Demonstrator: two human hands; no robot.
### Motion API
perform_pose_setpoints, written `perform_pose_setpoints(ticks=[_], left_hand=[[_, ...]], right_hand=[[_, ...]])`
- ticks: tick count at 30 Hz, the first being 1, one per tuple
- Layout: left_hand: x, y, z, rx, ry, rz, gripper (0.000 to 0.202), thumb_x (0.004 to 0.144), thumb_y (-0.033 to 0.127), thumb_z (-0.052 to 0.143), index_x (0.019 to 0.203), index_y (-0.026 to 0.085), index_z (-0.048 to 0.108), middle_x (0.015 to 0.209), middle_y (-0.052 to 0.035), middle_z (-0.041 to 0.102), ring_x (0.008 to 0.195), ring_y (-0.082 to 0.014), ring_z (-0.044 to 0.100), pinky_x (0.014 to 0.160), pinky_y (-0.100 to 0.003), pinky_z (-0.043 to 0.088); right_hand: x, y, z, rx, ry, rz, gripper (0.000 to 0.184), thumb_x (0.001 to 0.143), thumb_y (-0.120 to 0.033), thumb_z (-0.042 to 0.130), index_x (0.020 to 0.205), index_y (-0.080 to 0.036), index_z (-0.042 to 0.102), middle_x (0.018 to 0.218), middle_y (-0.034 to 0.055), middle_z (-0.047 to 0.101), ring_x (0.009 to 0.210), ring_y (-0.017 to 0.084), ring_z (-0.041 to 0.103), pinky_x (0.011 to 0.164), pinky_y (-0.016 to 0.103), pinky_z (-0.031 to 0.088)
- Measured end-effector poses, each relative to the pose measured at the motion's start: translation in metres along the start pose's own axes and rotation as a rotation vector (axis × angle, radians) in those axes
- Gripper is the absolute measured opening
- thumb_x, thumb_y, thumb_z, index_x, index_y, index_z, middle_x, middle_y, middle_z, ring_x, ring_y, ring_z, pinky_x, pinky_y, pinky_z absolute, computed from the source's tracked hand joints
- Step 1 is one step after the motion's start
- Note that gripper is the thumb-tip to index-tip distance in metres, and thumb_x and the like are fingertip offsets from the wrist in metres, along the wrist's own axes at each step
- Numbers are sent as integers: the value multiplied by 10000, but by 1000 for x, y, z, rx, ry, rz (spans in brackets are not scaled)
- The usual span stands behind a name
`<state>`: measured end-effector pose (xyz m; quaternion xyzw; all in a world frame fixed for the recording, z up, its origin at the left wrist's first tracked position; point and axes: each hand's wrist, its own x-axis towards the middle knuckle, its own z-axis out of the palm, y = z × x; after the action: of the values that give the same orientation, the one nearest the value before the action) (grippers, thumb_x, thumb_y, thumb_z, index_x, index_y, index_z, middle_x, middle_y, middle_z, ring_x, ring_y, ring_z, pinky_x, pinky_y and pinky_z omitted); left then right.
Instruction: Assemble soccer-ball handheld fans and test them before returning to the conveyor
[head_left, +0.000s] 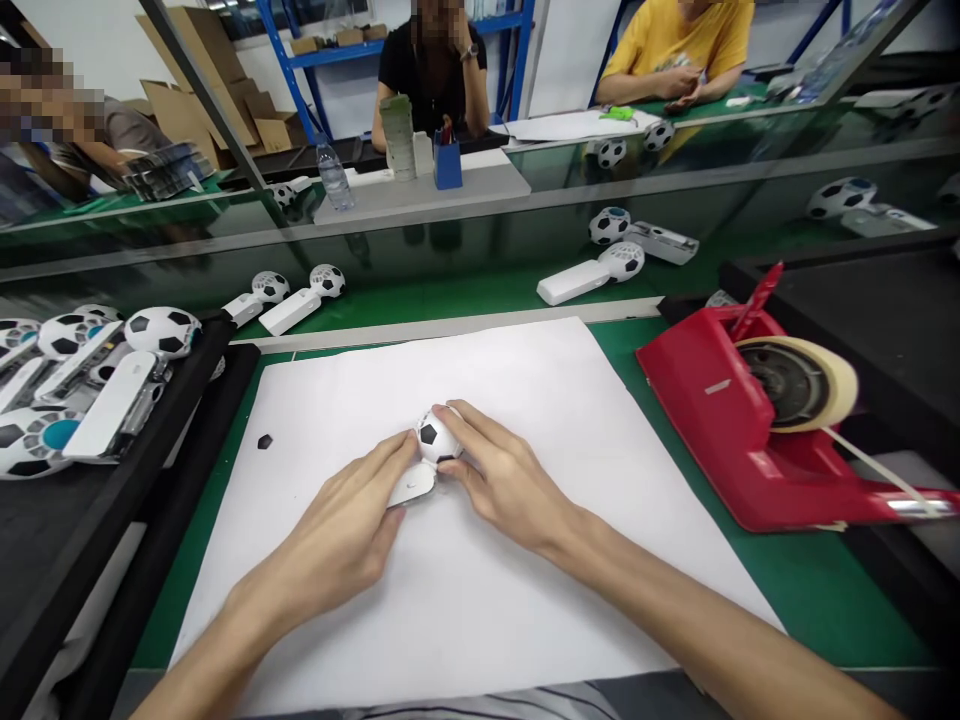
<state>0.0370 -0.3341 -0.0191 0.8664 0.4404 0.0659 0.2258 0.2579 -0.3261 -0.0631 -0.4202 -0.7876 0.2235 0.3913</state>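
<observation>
Over white paper, left hand grips white handle; right hand pinches attached football-patterned head.

Mid-frame, my left hand covers part of the white handle, whose small marking I can't read, and my right hand hides some of the football-patterned head. The red tape dispenser runs off the right edge, the device pile off the left.

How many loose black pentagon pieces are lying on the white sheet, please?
1: the black pentagon piece lies near the left edge of the white sheet, left of the left hand. Others may be hidden beneath it or the right hand.
</observation>
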Motion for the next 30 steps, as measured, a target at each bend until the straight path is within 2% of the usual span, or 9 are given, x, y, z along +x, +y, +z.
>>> perform_pose_setpoints(ticks=[2,4,7,10,12,17,21,26,30], left_hand=[[8,3,1,-41,-5,-87,739,880,205,557,1519,235,188,1486,-137,485,1310,-303,515,1069,-510,440],[19,6,0,-75,-20,-129,913,843,402,659,1546,186,119,1417,-188,537,1251,-366,543,1021,-575,440],[39,9,-4,-149,-41,-89,1053,791,590,686,1556,135,125,1450,-248,471,1202,-388,552,996,-584,441],[53,10,-10,-259,-71,-12,865,817,552,682,1488,158,304,1456,-204,472,1142,-302,599,957,-447,505],[58,9,-13,-312,-82,12,755,829,520,686,1427,168,388,1409,-176,521,1149,-284,599,928,-401,522],[57,7,-15,-351,-86,-7,761,831,523,682,1441,189,374,1404,-155,535,1113,-297,616,901,-428,530],[56,10,-12,-312,-79,-46,887,765,490,742,1475,173,317,1461,-160,483,1103,-304,624,894,-427,535],[62,18,-5,-226,-49,-49,553,783,202,608,1310,108,469,1235,-143,602,909,-268,666,789,-411,532],[64,20,1,-184,-22,-47,559,779,162,596,1316,96,458,1250,-144,589,881,-261,657,789,-419,519]], right_hand=[[2,1,-2,3,-13,4,481,928,-85,568,1402,-60,489,1378,224,528,1183,321,589,984,480,546],[3,1,-3,7,-24,6,478,923,-86,571,1396,-62,503,1375,218,536,1207,323,583,1005,476,536],[4,1,-5,15,-41,8,503,915,-62,548,1414,-92,495,1379,192,544,1202,294,597,989,430,556],[4,1,-4,26,-39,11,555,904,-46,544,1445,-140,463,1425,150,525,1257,255,571,1025,374,540],[3,3,-2,36,-28,16,567,904,-51,555,1453,-150,455,1451,135,511,1321,238,523,1084,351,495],[-2,7,2,72,1,47,562,914,-55,547,1459,-159,463,1486,119,488,1371,212,481,1089,303,492],[-4,5,3,63,59,51,550,916,-68,567,1446,-196,491,1468,96,517,1363,210,494,1090,308,496],[-6,4,7,-15,168,-10,510,898,-69,618,1397,-142,544,1397,152,581,1310,218,551,1099,315,489],[-7,4,8,-31,232,-32,480,880,-65,630,1354,-129,585,1349,166,619,1265,226,590,1088,341,506]])
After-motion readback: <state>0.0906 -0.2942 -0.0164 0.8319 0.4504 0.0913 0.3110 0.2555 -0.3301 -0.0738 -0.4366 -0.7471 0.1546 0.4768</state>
